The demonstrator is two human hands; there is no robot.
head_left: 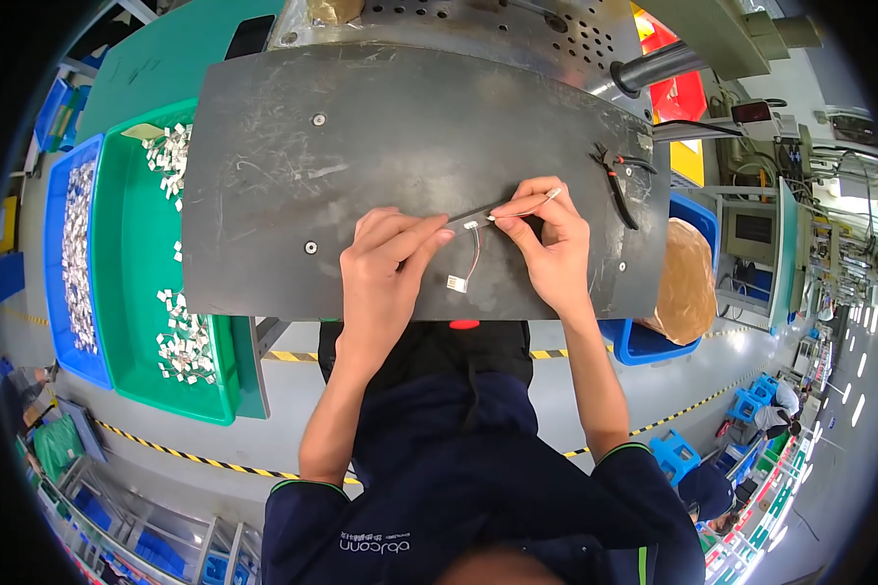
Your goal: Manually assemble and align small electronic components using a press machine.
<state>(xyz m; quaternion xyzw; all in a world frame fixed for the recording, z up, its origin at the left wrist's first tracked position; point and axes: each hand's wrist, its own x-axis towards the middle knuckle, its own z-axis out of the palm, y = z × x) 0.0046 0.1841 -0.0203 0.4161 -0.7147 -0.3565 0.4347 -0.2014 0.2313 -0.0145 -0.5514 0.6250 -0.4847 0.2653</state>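
Observation:
Above the dark work plate (263,185), my two hands are close together, fingertips a short gap apart. My left hand (390,249) is closed in a pinch on a thin, dark strip (470,214) that reaches toward the right fingertips. At the strip's lower edge sits a small white connector (471,225). Short wires (476,252) hang from it to a larger white plug (457,284) near the plate's front edge. My right hand (556,239) pinches a short wire cable (525,211), whose white end (554,193) shows by the bent fingers.
Black-and-red pliers (617,190) lie on the plate's right side. To the left, a green bin (132,322) and a blue bin (80,366) hold many small white connectors. A blue tub (644,346) with brown wrapping (686,278) stands at the right. A metal press (644,70) rises behind.

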